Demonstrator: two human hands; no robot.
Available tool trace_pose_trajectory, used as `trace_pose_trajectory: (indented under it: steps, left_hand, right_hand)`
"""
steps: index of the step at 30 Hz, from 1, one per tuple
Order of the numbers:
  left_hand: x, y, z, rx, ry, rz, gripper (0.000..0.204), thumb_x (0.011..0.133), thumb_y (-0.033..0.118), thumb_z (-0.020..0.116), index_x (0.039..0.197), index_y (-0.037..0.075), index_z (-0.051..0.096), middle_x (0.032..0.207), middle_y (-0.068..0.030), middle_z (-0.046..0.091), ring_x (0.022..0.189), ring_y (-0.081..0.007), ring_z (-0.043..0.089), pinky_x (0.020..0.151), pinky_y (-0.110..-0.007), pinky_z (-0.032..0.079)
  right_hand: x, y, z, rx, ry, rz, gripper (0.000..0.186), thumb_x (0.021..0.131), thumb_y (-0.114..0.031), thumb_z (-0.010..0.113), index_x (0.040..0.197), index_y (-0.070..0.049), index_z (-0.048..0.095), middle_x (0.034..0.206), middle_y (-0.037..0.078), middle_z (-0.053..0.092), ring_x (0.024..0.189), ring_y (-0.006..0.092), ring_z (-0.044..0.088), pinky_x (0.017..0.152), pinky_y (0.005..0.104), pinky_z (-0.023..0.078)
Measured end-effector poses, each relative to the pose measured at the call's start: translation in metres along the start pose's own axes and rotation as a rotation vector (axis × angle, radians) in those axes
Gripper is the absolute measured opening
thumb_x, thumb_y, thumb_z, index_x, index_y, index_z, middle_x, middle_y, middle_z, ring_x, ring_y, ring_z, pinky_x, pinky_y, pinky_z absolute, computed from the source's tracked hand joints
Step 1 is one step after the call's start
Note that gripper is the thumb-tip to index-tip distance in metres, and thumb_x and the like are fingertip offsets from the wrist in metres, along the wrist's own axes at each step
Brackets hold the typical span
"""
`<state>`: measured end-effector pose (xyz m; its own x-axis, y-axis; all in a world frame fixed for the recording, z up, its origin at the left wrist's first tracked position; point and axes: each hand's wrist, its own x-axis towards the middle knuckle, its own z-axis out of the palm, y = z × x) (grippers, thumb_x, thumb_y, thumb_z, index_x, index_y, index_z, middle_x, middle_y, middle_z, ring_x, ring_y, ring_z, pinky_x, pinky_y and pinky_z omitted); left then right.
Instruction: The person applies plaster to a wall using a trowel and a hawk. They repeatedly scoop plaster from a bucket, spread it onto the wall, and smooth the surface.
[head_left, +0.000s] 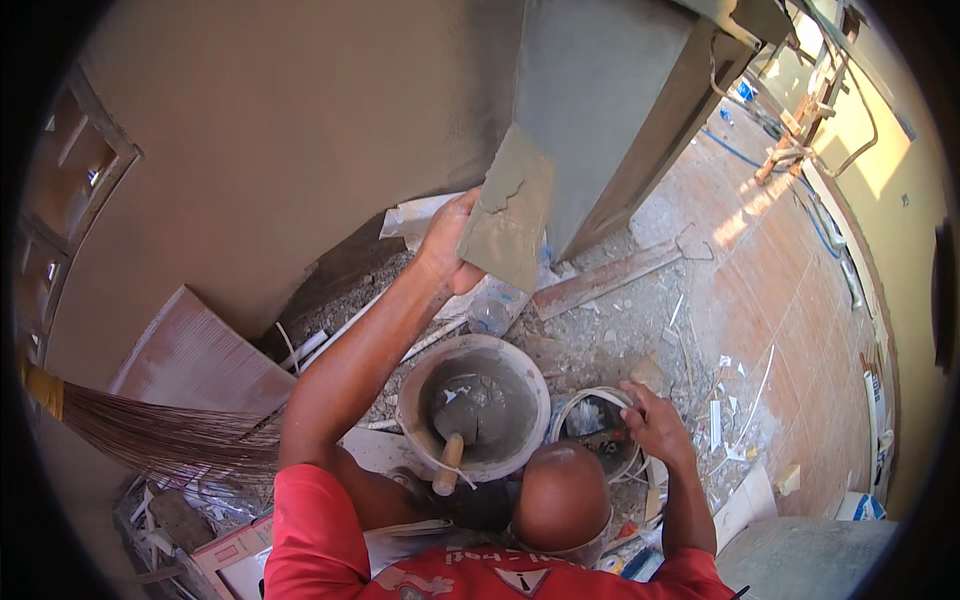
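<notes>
My left hand is raised in front of the wall and grips a flat rectangular mortar board, whose visible face is coated in grey mortar. Below it stands a round pail of wet grey mortar. A trowel with a wooden handle leans in that pail, its blade dipping into the mix. My right hand is over the rim of a second, smaller bucket to the right, thumb and fingers apart, with nothing visible in it. Part of what is inside this bucket lies in shadow.
A stick broom juts in from the left beside a tilted panel. The plastered wall meets a grey column. Rubble, a plank and plastic scraps litter the floor. Tiles and a blue hose lie right.
</notes>
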<state>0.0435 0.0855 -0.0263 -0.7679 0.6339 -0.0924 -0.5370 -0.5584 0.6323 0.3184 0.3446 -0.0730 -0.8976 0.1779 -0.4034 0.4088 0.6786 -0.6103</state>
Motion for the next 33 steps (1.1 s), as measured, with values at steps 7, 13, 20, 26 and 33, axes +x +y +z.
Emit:
trace_pose_trajectory:
  steps: [7, 13, 20, 26, 33]
  left_hand:
    - [-0.013, 0.005, -0.026, 0.027, 0.053, 0.015, 0.034, 0.099, 0.023, 0.040, 0.121, 0.001, 0.053, 0.113, -0.0128, 0.062, 0.099, -0.0233, 0.063, 0.088, -0.038, 0.053]
    - [-0.020, 0.016, -0.016, 0.115, 0.227, 0.115, 0.035, 0.096, 0.020, 0.046, 0.123, -0.002, 0.051, 0.116, -0.0161, 0.060, 0.100, -0.0272, 0.062, 0.086, -0.040, 0.054]
    - [-0.023, 0.021, -0.026, 0.074, 0.186, 0.088, 0.035, 0.095, 0.019, 0.048, 0.122, -0.002, 0.052, 0.116, -0.0155, 0.061, 0.099, -0.0274, 0.062, 0.085, -0.040, 0.053]
    - [-0.018, 0.017, -0.034, 0.079, 0.156, 0.075, 0.035, 0.095, 0.018, 0.047, 0.123, -0.002, 0.051, 0.117, -0.0162, 0.060, 0.101, -0.0270, 0.062, 0.088, -0.041, 0.053]
    - [-0.013, 0.008, -0.023, 0.267, 0.299, 0.079, 0.034, 0.098, 0.017, 0.040, 0.123, -0.004, 0.050, 0.117, -0.0157, 0.058, 0.100, -0.0258, 0.062, 0.088, -0.040, 0.053]
  right_hand:
    - [0.003, 0.011, 0.015, 0.318, 0.172, 0.020, 0.037, 0.084, -0.004, 0.058, 0.121, -0.004, 0.056, 0.062, 0.008, 0.051, 0.056, 0.0148, 0.049, 0.060, 0.0316, 0.044]
    - [0.000, 0.008, 0.022, 0.288, 0.215, -0.057, 0.033, 0.085, -0.002, 0.055, 0.118, -0.004, 0.056, 0.062, 0.008, 0.051, 0.058, 0.0156, 0.050, 0.059, 0.0322, 0.042]
    - [0.002, -0.017, 0.002, 0.197, 0.181, -0.064, 0.033, 0.086, -0.003, 0.054, 0.118, -0.006, 0.056, 0.063, 0.010, 0.054, 0.058, 0.0201, 0.052, 0.059, 0.0345, 0.043]
    - [0.020, -0.033, -0.024, 0.089, 0.130, -0.085, 0.032, 0.085, -0.003, 0.054, 0.117, -0.006, 0.055, 0.070, 0.014, 0.060, 0.063, 0.0243, 0.058, 0.061, 0.0363, 0.044]
    - [0.060, -0.018, -0.025, 0.107, 0.168, -0.090, 0.029, 0.084, 0.002, 0.058, 0.113, -0.003, 0.055, 0.064, 0.004, 0.054, 0.061, 0.0106, 0.050, 0.058, 0.0289, 0.041]
